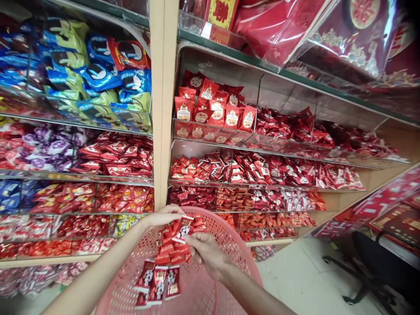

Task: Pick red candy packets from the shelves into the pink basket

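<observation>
My right hand (207, 253) pinches a small red candy packet (183, 228) with white ends, above the pink plastic basket (241, 258). My left hand (166, 215) is at the basket's far rim, left of that packet. Its fingers are drawn together and partly hidden, so what they grip does not show. Below both hands, a heap of small red packets (169, 249) lies in the basket. Several dark red packets with white lettering (159, 282) rest nearer to me on its perforated bottom.
Shelves of wrapped sweets stand ahead, split by a wooden post (162, 109). Blue and green packets (98, 74) fill the upper left bin. Red pouches (216, 109) sit right of the post. A black wheeled chair (383, 262) is at the lower right.
</observation>
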`<state>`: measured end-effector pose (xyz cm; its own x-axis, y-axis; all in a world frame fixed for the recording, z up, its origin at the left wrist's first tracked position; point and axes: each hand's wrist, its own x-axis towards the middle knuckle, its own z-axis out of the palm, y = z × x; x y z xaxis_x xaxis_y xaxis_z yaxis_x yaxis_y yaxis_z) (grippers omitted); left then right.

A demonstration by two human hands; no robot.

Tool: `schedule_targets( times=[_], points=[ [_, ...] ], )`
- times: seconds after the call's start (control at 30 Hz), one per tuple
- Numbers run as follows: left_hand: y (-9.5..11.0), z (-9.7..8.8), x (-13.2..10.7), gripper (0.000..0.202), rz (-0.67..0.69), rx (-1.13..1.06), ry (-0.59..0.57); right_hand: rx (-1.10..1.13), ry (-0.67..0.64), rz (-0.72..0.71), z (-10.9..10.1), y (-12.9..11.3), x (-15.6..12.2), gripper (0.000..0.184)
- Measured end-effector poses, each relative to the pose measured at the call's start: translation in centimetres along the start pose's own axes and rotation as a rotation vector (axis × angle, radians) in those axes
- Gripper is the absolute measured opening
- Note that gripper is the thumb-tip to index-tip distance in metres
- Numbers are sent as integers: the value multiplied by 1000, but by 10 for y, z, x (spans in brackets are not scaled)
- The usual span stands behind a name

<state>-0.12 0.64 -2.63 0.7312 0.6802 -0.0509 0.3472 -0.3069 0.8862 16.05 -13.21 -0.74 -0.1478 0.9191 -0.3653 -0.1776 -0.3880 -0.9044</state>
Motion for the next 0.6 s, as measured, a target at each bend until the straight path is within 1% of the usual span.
schedule_targets(
  times=[0.07, 0.13, 0.27, 0.33, 0.5, 0.6],
  points=[
    [4, 0, 0, 37, -30, 3, 11, -29, -10, 15, 0, 7, -8, 43],
    [7, 0, 0, 41, -45, -14, 0, -81, -36, 61, -3, 20, -13, 42],
    [10, -1, 0, 44, -63, -44, -27, -193, -90, 223, -10, 55, -15, 35],
    [10, -1, -1, 45, -79, -45, -26, -235, -114, 298, -12, 68, -12, 29],
    [12, 0, -3, 46, -102, -42, -14, -326, -163, 396, -14, 83, -5, 23],
    [12, 1, -2, 46, -118, -52, -23, -394, -157, 400, -12, 90, -1, 23]
  ],
)
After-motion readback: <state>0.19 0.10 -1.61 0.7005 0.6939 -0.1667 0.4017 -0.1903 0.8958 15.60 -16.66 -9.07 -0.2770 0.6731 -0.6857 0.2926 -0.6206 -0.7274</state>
